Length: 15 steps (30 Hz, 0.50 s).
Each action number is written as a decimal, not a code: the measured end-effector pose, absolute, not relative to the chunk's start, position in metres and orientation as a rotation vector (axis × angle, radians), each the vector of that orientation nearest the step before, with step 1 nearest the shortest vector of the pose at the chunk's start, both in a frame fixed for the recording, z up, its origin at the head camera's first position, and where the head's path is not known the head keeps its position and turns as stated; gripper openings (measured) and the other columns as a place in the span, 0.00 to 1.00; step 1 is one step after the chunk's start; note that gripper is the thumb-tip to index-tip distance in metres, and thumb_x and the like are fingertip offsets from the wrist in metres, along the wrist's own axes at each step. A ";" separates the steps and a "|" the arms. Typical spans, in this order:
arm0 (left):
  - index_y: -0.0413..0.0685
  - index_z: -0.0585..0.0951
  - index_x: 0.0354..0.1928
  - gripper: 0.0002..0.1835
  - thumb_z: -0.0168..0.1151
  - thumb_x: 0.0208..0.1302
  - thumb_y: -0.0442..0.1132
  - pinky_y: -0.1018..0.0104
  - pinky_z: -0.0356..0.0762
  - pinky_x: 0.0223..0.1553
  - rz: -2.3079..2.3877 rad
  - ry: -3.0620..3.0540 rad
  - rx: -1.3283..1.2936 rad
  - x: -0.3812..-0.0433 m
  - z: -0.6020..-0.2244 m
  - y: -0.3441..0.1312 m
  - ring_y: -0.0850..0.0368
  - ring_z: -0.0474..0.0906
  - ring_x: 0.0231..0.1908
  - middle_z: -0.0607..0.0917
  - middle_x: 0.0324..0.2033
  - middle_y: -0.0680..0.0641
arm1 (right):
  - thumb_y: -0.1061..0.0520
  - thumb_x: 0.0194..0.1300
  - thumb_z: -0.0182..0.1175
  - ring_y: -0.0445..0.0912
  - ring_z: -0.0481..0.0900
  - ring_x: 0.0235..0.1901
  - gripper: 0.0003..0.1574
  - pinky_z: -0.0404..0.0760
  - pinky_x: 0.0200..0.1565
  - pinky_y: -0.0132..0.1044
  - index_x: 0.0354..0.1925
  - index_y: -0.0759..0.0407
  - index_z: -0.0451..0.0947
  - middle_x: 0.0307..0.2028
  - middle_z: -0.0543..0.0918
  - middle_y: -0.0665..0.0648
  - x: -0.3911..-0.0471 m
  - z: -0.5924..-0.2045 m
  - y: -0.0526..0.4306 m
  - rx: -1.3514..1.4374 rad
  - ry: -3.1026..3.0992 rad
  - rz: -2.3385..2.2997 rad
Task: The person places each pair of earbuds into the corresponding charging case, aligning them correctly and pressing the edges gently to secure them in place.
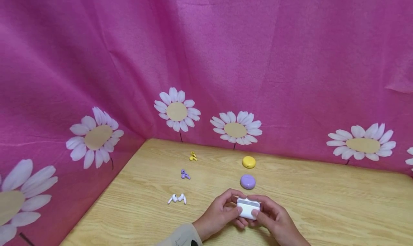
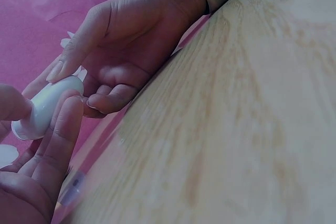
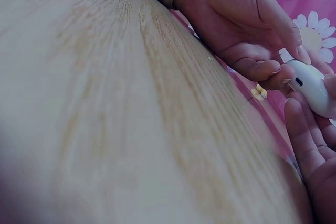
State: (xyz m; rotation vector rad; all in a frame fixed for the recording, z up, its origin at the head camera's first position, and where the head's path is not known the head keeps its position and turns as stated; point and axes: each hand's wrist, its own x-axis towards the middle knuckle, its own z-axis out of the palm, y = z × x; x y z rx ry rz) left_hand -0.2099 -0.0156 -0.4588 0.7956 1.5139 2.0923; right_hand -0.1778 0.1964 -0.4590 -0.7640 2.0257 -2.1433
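Observation:
Both hands hold a white earbud case (image 1: 248,211) between them, close over the front of the wooden table (image 1: 338,210). A grey strip runs along its upper part. My left hand (image 1: 219,213) grips the left end, with its thumb on the front face. On the right end, my right hand (image 1: 275,217) grips with its thumb on the front and its fingers behind. A small dark port shows on the case (image 3: 310,85) in the right wrist view. To the left of the hands lies a pair of white earbuds (image 1: 175,198). Just beyond the hands sits a purple round case (image 1: 247,182).
Farther back stands a yellow round case (image 1: 248,162). Purple earbuds (image 1: 185,174) and yellow earbuds (image 1: 193,156) lie on the left half of the table. A pink curtain (image 1: 226,59) with white flowers hangs along the back and left edges.

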 end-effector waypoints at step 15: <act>0.44 0.68 0.62 0.22 0.55 0.67 0.29 0.65 0.83 0.32 2.098 1.524 0.753 -0.210 -0.460 -0.016 0.55 0.83 0.30 0.74 0.44 0.43 | 0.67 0.70 0.52 0.46 0.83 0.37 0.28 0.83 0.41 0.46 0.65 0.71 0.60 0.35 0.74 0.60 -0.175 -0.457 0.196 -0.669 2.017 -2.140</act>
